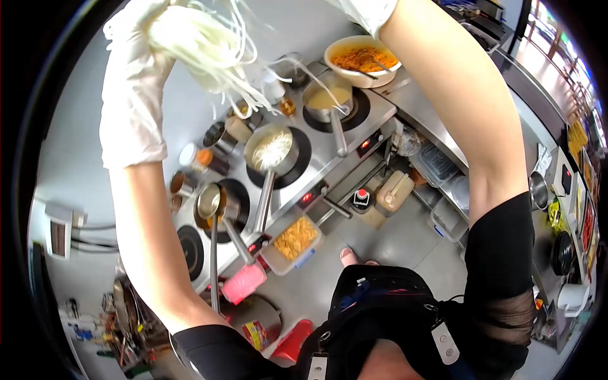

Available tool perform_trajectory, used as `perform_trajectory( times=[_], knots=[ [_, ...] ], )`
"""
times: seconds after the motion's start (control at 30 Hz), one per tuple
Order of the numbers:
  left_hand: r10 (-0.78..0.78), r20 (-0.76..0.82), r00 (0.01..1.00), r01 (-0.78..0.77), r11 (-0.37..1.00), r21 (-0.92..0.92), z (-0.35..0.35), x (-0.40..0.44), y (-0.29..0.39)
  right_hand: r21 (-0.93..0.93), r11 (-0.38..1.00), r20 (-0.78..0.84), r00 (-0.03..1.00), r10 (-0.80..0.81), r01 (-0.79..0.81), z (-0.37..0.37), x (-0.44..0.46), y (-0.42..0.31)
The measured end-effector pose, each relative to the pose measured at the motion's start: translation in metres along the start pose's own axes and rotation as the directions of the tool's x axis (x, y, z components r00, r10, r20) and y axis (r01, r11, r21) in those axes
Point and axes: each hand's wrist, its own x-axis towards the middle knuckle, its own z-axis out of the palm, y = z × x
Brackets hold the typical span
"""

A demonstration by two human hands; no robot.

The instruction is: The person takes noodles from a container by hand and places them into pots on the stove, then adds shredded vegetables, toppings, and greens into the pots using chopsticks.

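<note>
My left hand (136, 35), in a white glove, is raised at the top left and closed around a bundle of white noodles (199, 47). Loose strands hang from it above the cooktop. My right hand (367, 11), gloved too, shows only near the wrist at the top edge; its fingers are out of frame. Below the noodles, a long-handled saucepan (258, 158) has white strands or foam in it. Up and to its right stands another saucepan (315, 101) with yellowish liquid. A ladle (209, 201) rests over a third pan at the lower left.
Behind the pans on the cooktop (320, 155) stand bottles and metal cups. A large bowl (362, 77) of orange food sits at the far end. Below the front edge is a plastic tub (269, 258) of yellow pieces. A metal counter (437, 120) runs along the right.
</note>
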Motion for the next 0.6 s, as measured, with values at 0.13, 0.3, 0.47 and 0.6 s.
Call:
perform_trajectory(
  times=[0.13, 0.3, 0.47, 0.6],
  knots=[
    [-0.125, -0.088, 0.988, 0.064, 0.860, -0.505, -0.102, 0.111, -0.083, -0.085, 0.995, -0.136, 0.990, 0.037, -0.049, -0.039, 0.037, 0.044],
    [-0.206, -0.273, 0.940, 0.094, 0.923, -0.374, -0.111, 0.156, -0.172, -0.142, 0.983, -0.248, 0.966, 0.079, -0.116, -0.070, 0.090, 0.106],
    [-0.317, -0.393, 0.863, 0.237, 0.942, -0.240, -0.110, 0.164, -0.246, -0.159, 0.972, -0.328, 0.938, 0.113, -0.173, -0.086, 0.133, 0.162],
    [-0.389, -0.425, 0.817, 0.325, 0.920, -0.219, -0.115, 0.172, -0.287, -0.159, 0.964, -0.359, 0.922, 0.146, -0.214, -0.091, 0.155, 0.203]
  ],
)
